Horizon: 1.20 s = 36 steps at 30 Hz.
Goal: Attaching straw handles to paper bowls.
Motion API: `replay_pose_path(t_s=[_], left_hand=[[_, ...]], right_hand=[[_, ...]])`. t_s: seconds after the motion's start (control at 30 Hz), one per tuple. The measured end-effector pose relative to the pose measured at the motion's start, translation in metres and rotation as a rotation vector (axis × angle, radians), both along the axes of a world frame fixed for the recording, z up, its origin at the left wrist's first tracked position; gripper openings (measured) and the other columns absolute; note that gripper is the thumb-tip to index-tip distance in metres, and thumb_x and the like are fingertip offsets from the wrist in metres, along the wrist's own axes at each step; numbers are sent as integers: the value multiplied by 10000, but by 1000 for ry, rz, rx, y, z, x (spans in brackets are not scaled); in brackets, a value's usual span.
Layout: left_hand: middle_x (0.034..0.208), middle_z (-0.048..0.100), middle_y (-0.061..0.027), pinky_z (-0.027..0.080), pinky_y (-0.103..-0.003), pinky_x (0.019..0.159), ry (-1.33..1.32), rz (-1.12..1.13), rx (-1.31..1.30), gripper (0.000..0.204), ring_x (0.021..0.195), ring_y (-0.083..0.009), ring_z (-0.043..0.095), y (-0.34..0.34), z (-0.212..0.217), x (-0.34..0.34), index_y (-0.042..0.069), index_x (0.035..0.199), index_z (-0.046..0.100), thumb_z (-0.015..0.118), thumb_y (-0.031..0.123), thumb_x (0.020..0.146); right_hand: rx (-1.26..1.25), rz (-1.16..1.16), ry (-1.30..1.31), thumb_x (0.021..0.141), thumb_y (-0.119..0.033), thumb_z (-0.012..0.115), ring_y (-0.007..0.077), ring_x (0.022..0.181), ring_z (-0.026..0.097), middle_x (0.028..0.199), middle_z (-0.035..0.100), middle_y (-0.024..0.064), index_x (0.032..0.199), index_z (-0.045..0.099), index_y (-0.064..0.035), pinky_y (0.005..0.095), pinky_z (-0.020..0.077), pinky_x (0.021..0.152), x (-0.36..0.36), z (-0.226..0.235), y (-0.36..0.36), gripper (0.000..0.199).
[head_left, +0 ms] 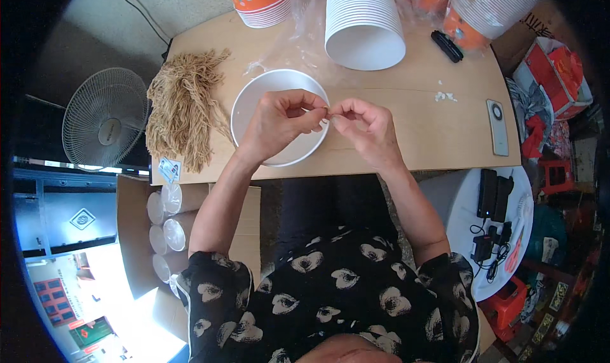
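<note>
We are pinching a thin strand (pixel 327 117) between our left hand (pixel 279 123) and right hand (pixel 363 125), stretching it crosswise over the white bowl's rim (pixel 244 96), fingertips almost touching, both equally near.

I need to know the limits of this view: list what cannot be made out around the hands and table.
- Head view: what the left hand and right hand pinch is too small to tell.
- White paper bowl: inside partly hidden by both hands.
- Orange cup stacks: cut off by the top edge.
- White bits on the table: too small to identify.
</note>
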<state>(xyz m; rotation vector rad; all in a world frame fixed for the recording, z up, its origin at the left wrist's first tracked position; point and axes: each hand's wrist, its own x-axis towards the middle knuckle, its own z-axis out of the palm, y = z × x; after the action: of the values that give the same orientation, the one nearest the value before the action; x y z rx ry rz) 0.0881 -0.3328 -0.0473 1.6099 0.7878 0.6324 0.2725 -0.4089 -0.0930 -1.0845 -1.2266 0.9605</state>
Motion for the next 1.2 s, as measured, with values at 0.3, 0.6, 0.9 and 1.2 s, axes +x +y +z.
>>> replay_pose_path(t_s=[0.3,0.6,0.9,1.2], left_hand=[[892,715,-44,533,-226,713,37,-128,-180,203,776,-78,654,9,7,-3,-22,1055,705,704,141,935],[896,721,-63,534,-232,730,2,-177,-239,214,786,-92,655,10,6,0,-31,1068,697,696,141,940],[924,720,-85,550,-239,775,39,-130,-189,218,847,-117,687,6,7,5,-49,1093,675,669,120,955],[964,726,-99,560,-250,790,-20,-118,-209,225,864,-135,698,3,5,3,-55,1103,682,701,77,921]], right_hand=[[46,50,105,910,-71,701,104,882,656,918,690,36,993,665,12,265,532,815,5,-5,2,123],[-28,162,311,943,-32,660,110,910,655,966,676,60,1074,625,20,248,542,824,8,-7,3,144],[38,-10,199,906,-65,711,82,850,624,898,672,9,971,663,0,247,510,808,0,-14,3,103],[-26,-107,266,928,-66,690,67,830,608,896,649,16,963,636,11,218,499,757,-13,-5,-5,100]])
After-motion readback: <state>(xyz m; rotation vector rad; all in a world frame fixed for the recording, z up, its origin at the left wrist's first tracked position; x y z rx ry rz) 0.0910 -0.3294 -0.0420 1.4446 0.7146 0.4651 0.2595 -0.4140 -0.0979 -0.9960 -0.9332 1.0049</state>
